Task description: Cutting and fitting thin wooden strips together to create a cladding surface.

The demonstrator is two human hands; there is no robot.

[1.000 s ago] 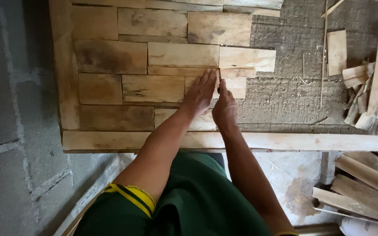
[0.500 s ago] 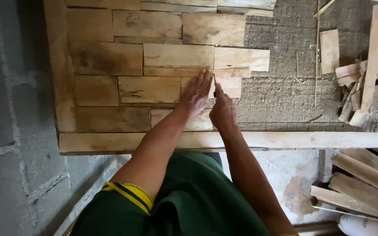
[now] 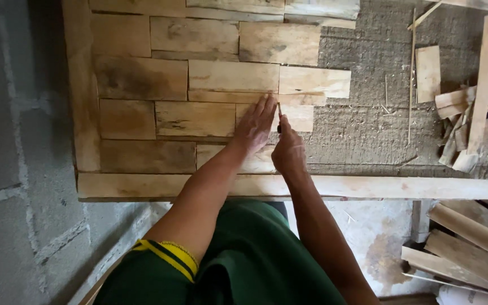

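Observation:
My left hand [image 3: 257, 125] lies flat with its fingers spread on a small pale wood piece [image 3: 299, 117] in a panel of fitted wooden blocks [image 3: 142, 76]. My right hand [image 3: 289, 151] sits just right of it, closed around a thin pencil-like tool [image 3: 279, 116] whose tip touches the same piece beside my left fingertips. The blocks lie on rough grey board [image 3: 362, 127], framed by a long plank [image 3: 368, 187] along the near edge and an upright plank [image 3: 79, 85] at the left.
A pile of wood offcuts [image 3: 470, 118] lies at the right on the grey board, with one loose flat piece [image 3: 427, 73] and a thin stick [image 3: 412, 73]. More planks [image 3: 470, 248] lie on the floor at lower right. A grey block wall [image 3: 12, 169] is at left.
Both hands stay on the same small wood piece; the view has shifted slightly. The right hand has moved a little closer to the left fingertips.

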